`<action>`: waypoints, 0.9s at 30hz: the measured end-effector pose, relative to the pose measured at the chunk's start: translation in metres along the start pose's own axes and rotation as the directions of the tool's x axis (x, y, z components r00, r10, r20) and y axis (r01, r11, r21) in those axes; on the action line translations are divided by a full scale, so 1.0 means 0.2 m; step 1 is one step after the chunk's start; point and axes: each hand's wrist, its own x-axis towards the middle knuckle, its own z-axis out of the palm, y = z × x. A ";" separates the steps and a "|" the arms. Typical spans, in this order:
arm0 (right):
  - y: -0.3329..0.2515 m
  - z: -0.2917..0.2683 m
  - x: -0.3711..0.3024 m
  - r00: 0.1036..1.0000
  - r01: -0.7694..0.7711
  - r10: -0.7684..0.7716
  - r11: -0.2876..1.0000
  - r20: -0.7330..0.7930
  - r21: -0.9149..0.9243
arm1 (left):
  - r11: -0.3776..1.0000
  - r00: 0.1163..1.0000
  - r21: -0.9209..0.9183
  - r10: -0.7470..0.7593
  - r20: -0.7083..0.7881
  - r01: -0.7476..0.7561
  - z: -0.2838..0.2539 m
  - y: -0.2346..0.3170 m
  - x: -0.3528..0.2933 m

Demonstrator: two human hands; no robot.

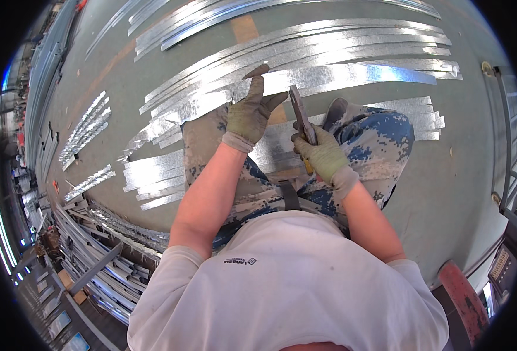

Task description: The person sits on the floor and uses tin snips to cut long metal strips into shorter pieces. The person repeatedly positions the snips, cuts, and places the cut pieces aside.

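Head view: one long, shiny metal strip (358, 75) lies across in front of the person, and all places here go by it. The gloved left hand (248, 120) is over the strip's near side, with two fingers poking out, spread apart. It seems to touch the strip, but I cannot tell if it grips. The gloved right hand (323, 153) is wrapped tight around a pliers-like tool (300, 110) with a yellow handle. The tool's tip is at the strip's near edge. More metal strips (305, 42) lie past it.
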 end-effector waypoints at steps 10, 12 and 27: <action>-0.02 -0.03 -0.01 0.998 -0.067 0.068 0.997 0.017 -0.039 | 1.000 1.000 -0.017 0.000 0.011 0.001 -0.01 -0.03 0.01; -0.01 -0.02 -0.01 0.997 -0.062 0.062 0.998 0.035 0.007 | 0.999 0.996 -0.036 -0.003 0.093 0.006 -0.11 -0.06 0.02; 0.01 -0.03 -0.03 0.992 -0.127 0.126 0.986 0.009 0.108 | 0.891 0.981 -0.414 -0.139 0.137 0.184 -0.05 0.13 -0.10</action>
